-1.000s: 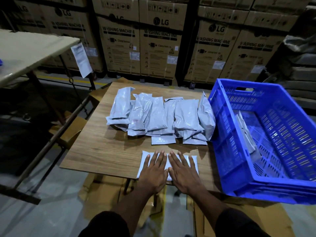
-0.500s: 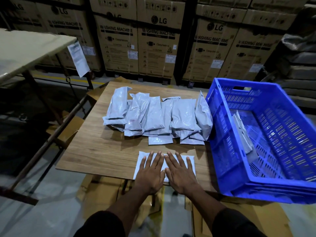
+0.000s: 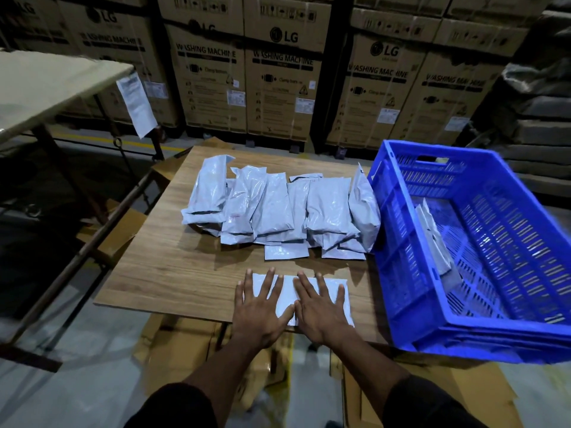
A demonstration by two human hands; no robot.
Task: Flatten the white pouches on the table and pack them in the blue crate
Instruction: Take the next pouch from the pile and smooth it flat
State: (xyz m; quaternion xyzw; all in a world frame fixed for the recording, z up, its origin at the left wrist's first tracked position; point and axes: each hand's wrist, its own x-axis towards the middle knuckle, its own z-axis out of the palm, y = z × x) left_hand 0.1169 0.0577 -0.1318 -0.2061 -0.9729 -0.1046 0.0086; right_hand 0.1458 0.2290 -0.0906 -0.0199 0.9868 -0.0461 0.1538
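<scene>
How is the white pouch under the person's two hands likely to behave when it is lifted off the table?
The white pouch lies thin and flat under the left hand and right hand, so it will probably sag when lifted by one edge. Its glossy film looks slippery, likely sliding easily on the wooden table. It seems light for its size.

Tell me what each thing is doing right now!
Left hand: fingers straight, pressing the pouch.
Right hand: fingers straight, pressing the same pouch.
Front pouch: flat under both hands.
Pouch pile: puffy, overlapping, untouched.
Blue crate: open-topped, pouches leaning inside.
Table: holding the pouches.
</scene>
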